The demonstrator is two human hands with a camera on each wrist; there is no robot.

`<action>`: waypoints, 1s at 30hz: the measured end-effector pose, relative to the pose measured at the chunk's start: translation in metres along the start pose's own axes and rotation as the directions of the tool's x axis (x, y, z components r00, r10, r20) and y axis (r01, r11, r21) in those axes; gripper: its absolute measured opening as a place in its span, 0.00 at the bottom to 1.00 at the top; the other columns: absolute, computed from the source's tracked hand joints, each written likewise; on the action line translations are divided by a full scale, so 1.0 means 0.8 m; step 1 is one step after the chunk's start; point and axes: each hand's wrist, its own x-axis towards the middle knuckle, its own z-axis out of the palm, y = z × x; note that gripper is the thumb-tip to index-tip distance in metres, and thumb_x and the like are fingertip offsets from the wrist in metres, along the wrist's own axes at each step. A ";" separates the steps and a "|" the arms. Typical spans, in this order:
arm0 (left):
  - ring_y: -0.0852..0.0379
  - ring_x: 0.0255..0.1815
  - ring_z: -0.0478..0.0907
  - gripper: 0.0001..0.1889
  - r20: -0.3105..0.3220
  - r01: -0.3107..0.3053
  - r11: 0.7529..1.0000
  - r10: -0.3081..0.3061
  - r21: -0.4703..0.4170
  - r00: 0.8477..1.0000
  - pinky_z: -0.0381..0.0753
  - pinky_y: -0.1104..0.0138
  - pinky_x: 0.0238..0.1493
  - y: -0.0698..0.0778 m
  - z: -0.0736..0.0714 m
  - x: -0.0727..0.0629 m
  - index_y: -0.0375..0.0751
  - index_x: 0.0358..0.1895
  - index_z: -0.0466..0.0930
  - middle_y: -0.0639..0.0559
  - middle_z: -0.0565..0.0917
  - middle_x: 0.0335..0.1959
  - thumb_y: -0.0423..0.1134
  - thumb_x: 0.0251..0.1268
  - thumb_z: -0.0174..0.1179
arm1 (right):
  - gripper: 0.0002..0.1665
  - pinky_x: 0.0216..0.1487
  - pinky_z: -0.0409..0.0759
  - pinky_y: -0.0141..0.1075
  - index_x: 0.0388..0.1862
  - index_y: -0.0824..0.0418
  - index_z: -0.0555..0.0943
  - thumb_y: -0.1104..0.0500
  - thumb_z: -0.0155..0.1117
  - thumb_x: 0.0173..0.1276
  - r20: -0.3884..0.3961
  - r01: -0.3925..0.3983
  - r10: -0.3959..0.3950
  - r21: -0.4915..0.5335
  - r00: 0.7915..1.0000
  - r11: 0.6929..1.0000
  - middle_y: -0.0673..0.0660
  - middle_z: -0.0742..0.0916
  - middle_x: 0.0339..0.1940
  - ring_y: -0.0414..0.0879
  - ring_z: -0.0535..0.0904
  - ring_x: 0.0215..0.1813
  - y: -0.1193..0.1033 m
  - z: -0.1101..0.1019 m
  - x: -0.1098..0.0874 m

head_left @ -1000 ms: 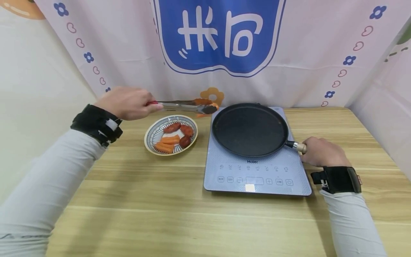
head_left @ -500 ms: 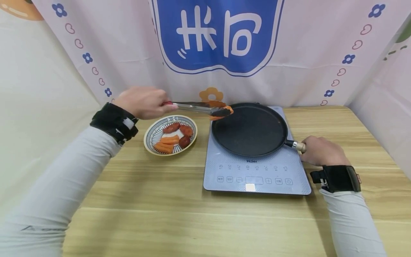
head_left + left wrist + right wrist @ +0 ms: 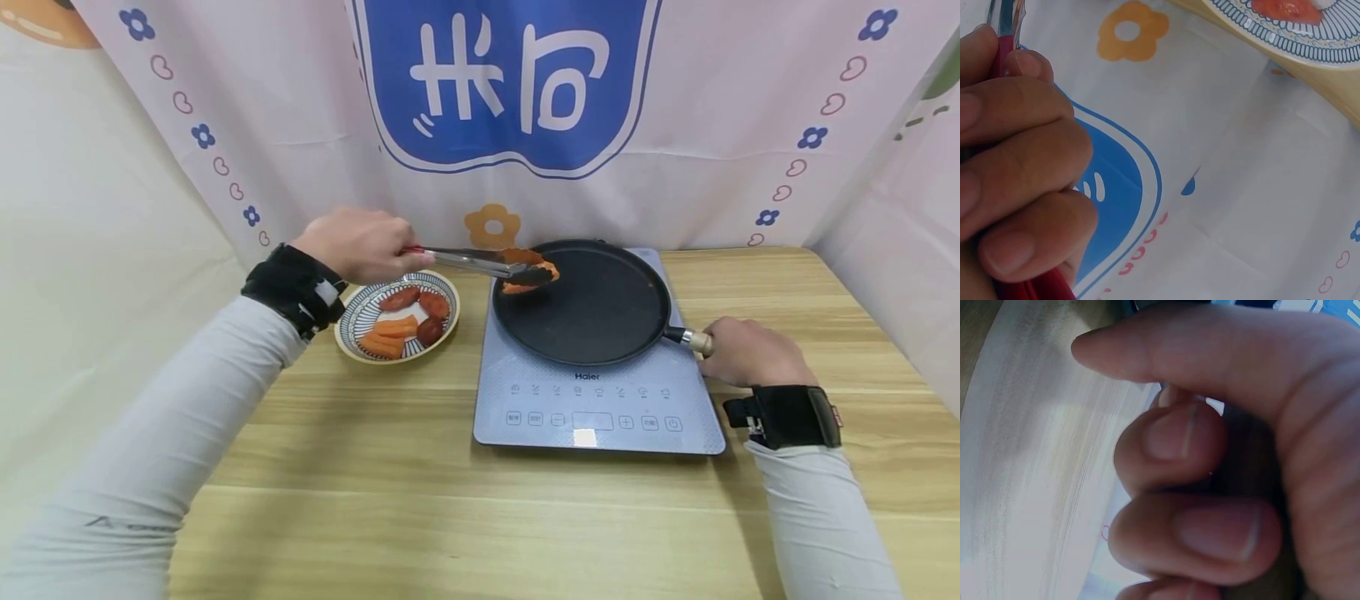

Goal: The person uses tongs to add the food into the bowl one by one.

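Note:
My left hand (image 3: 363,244) grips a pair of tongs (image 3: 472,262) with a red handle; in the left wrist view its fingers (image 3: 1035,150) curl round that handle. Between the dark tips of the tongs is an orange piece of food (image 3: 517,289), over the left part of a flat black pan (image 3: 592,312). Whether the piece touches the pan I cannot tell. On the right, my right hand (image 3: 757,353) holds the pan's wooden handle (image 3: 702,342). The right wrist view has its fingers (image 3: 1210,534) curled, with most of the handle hidden.
Under the pan lies a pale blue induction cooker (image 3: 600,437). A patterned plate (image 3: 345,337) to its left bears orange strips (image 3: 390,335) and reddish pieces (image 3: 432,305). Behind the wooden table (image 3: 450,533) hangs a printed cloth (image 3: 315,125).
My left hand has moved to the right, carrying the tongs and the orange piece from beside the pan to over its left part. The right hand stays on the handle.

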 end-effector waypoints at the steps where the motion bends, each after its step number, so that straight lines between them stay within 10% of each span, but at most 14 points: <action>1: 0.54 0.27 0.73 0.24 0.003 0.001 1.000 -0.001 0.002 1.000 0.66 0.65 0.27 0.001 0.001 0.001 0.47 0.37 0.86 0.53 0.76 0.25 0.60 0.82 0.50 | 0.12 0.27 0.65 0.40 0.24 0.56 0.75 0.59 0.66 0.66 0.001 -0.001 0.001 0.002 1.000 1.000 0.52 0.73 0.21 0.49 0.72 0.27 0.000 0.000 0.000; 30: 0.56 0.25 0.74 0.25 0.030 -0.014 1.000 0.014 0.007 0.999 0.66 0.65 0.26 0.006 0.025 0.010 0.51 0.25 0.79 0.57 0.73 0.20 0.58 0.83 0.52 | 0.10 0.27 0.66 0.40 0.25 0.57 0.76 0.60 0.65 0.66 0.019 -0.018 0.018 0.005 1.000 1.000 0.52 0.73 0.21 0.49 0.72 0.26 -0.001 -0.002 -0.001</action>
